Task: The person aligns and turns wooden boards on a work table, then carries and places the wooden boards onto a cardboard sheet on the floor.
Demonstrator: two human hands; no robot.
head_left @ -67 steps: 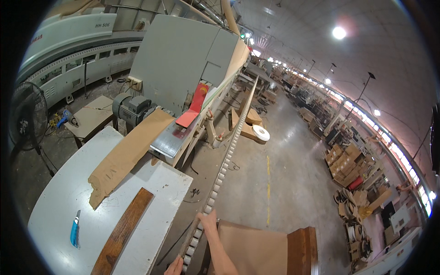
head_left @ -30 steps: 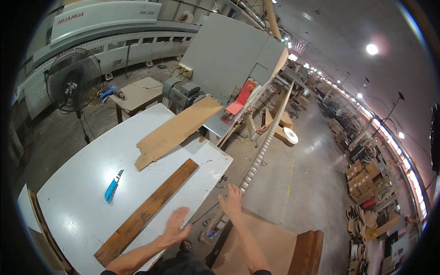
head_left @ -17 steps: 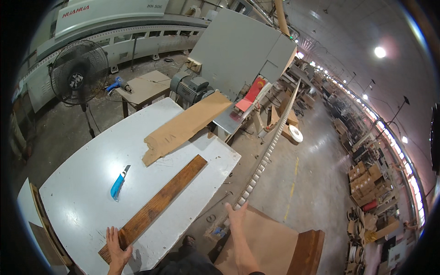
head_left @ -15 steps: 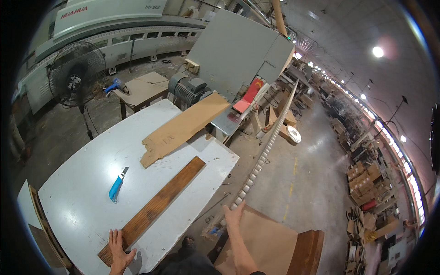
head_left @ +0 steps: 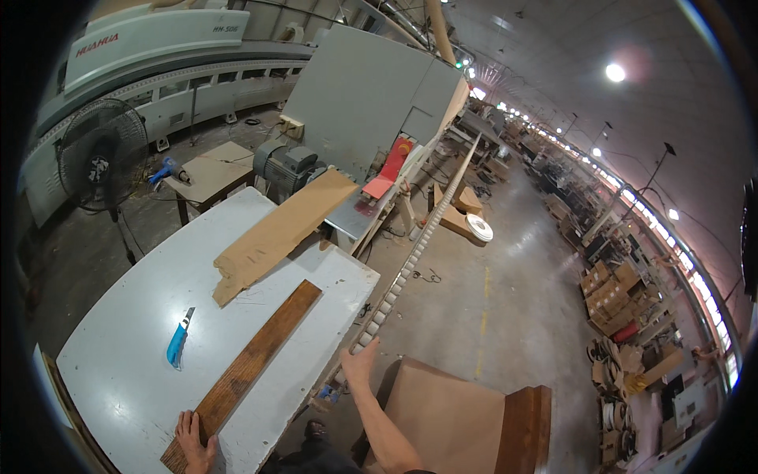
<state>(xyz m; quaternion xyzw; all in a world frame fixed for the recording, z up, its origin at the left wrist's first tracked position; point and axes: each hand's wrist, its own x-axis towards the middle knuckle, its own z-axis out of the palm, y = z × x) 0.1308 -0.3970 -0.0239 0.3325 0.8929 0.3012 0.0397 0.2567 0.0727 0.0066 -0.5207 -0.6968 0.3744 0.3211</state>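
A dark-stained wooden board (head_left: 257, 355) lies slantwise on the white worktable (head_left: 118, 379). My left hand (head_left: 195, 444) rests on its near end, fingers stretched out over the wood and thumb apart. To the right of the table, my right hand (head_left: 360, 365) is closed at the near end of a long roller rail (head_left: 410, 265); its fingertips are partly hidden. A blue utility knife (head_left: 178, 341) with its blade out lies left of the board. Beyond the board is a torn strip of brown cardboard (head_left: 284, 237).
Paper-covered brown wooden pieces (head_left: 450, 419) stand beside my right forearm. A grey machine (head_left: 355, 103) with a motor (head_left: 288, 164) rises past the table. At left are a black fan (head_left: 101, 158) and a small table (head_left: 212, 175) with a blue heat gun. Stacked cartons (head_left: 616, 296) line the right.
The whole view has swung, so the scene sits farther left. My left hand remains on the board's near end and my right hand at the rail's near end.
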